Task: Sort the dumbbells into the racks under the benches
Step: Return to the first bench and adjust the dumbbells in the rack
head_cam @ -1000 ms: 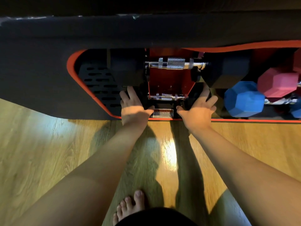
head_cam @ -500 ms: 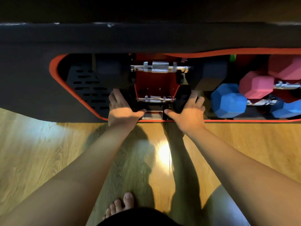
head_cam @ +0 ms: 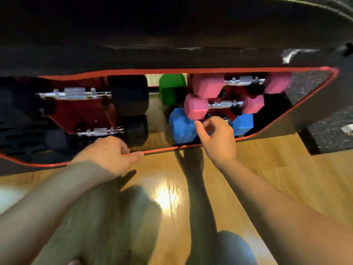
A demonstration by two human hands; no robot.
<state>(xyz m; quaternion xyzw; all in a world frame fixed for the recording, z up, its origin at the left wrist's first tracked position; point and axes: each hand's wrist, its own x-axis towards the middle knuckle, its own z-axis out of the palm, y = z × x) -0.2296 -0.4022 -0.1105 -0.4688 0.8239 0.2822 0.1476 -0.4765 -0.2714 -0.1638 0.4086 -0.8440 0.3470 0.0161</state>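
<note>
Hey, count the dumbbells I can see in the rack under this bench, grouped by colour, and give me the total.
Black hex dumbbells with chrome handles: 2
Pink hex dumbbells: 2
Blue hex dumbbell: 1
Green dumbbell, only one head visible: 1
Total: 6

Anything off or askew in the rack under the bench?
One thing: a green dumbbell sits alone in the gap between the black pair's rack and the pink/blue stack, not cradled like the others. A white scuff marks the bench pad's right end. The rest looks seated, though the frame is blurred.
</note>
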